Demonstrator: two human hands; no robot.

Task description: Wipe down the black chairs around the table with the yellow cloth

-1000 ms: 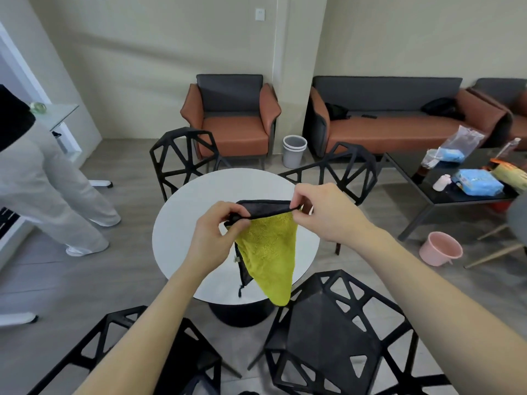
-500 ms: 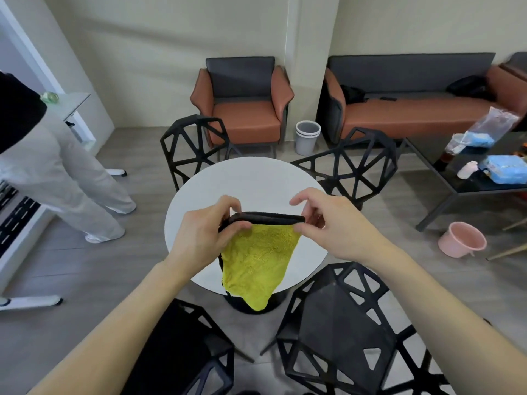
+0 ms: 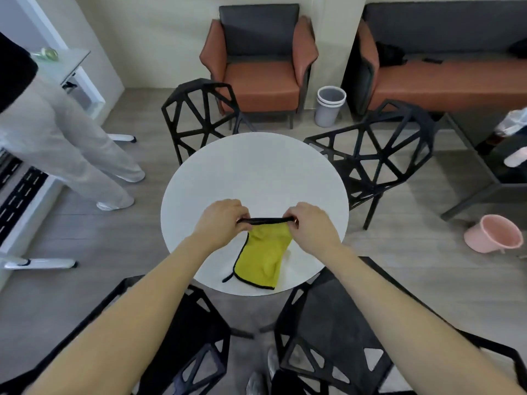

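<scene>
Yellow cloth (image 3: 263, 259) edged in black, over white round table (image 3: 253, 172). Around that table, black chairs (image 3: 370, 163) of open triangle lattice. Beyond the table, orange armchair (image 3: 261, 81) with dark grey back; grey bin (image 3: 330, 105). Right of the table, pink bucket (image 3: 494, 233).

Armchair (image 3: 261, 69): we saw it orange, against the wall.
Sofa (image 3: 445, 81): orange, right of it.
Grey bin (image 3: 330, 109): stood between them.
Pink bucket (image 3: 494, 233): tipped on the floor, right.
Person (image 3: 57, 138): stood left.
</scene>
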